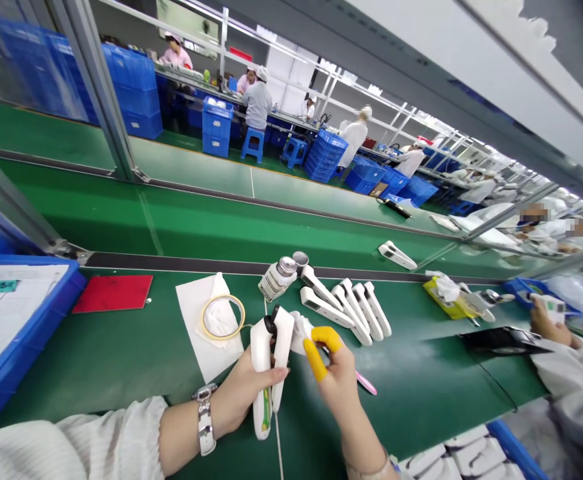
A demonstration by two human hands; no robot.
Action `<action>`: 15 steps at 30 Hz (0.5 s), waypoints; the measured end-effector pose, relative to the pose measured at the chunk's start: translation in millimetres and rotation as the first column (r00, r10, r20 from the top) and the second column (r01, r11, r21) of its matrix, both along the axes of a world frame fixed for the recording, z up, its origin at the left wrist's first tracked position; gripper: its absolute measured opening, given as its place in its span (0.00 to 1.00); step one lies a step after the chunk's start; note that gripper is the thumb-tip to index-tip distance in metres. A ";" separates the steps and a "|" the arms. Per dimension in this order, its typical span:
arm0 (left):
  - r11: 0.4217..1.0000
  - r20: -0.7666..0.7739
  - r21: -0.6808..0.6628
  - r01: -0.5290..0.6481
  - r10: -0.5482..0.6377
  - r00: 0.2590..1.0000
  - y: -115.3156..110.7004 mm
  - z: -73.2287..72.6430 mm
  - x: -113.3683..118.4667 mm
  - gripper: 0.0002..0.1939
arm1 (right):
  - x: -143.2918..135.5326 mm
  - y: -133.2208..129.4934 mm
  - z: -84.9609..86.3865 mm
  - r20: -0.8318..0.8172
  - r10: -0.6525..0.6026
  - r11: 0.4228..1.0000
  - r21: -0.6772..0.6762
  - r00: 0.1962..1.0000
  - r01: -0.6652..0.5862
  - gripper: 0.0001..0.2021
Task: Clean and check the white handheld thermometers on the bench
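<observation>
Head view of a green-matted work surface [121, 360] on an assembly line. The left hand [239, 393], in the lower centre of the frame, is clamped around a white plastic handheld thermometer-shaped device [267, 363], whose long axis runs nearly upright in the picture, its dark-ringed head toward the top and its handle end, with a green and yellow label, toward the bottom. The right hand [339, 380], with yellow rubber finger cots [316, 353] on two fingers, lies immediately to the right of the device; its fingers are pinched on a small white cloth [299, 331] pressed against the device's upper right side, and a slender pink tool [366, 383] projects from beneath the hand. The two hands are thus about equally near the device, one on each side. Just above, at centre frame, a row of similar white devices [351, 303] lies side by side on the surface, beside a small white bottle with a metal cap [277, 278]. A ring of yellow tape [223, 317] rests on a white paper sheet [206, 333]. At the left edge, a blue plastic tray [36, 333] holds white paper forms; a red flat card [113, 293] lies beside it. A co-worker's hand [546, 320] holds another device at right.
</observation>
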State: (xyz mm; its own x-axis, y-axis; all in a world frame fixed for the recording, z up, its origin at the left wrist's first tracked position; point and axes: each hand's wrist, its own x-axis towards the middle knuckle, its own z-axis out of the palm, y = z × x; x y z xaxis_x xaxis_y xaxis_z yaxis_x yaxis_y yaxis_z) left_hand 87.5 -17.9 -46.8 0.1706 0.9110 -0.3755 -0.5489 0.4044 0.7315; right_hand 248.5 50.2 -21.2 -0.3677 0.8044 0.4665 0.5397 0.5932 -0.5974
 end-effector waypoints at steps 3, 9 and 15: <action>0.999 -0.035 0.051 -0.004 0.005 0.999 -0.5 -1.0 0.5 0.25 | -3.3 -6.6 4.0 0.007 0.060 0.996 0.061 0.998 -0.060 0.04; 0.998 -0.051 0.056 0.008 -0.006 0.999 0.9 0.1 1.2 0.25 | -6.0 -18.2 3.3 0.133 0.188 0.981 0.028 0.973 -0.193 0.11; 0.998 -0.063 0.062 0.021 -0.017 0.998 2.9 0.6 0.4 0.25 | 1.4 -10.2 0.6 0.152 0.135 0.990 0.020 0.979 -0.139 0.10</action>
State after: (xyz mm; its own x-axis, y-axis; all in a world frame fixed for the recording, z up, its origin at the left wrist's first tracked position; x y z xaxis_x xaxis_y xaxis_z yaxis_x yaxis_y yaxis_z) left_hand 87.9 -15.0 -46.2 0.1662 0.9298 -0.3285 -0.4940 0.3668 0.7883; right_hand 249.9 40.0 -20.6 -0.5410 0.7280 0.4211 0.5340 0.6841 -0.4968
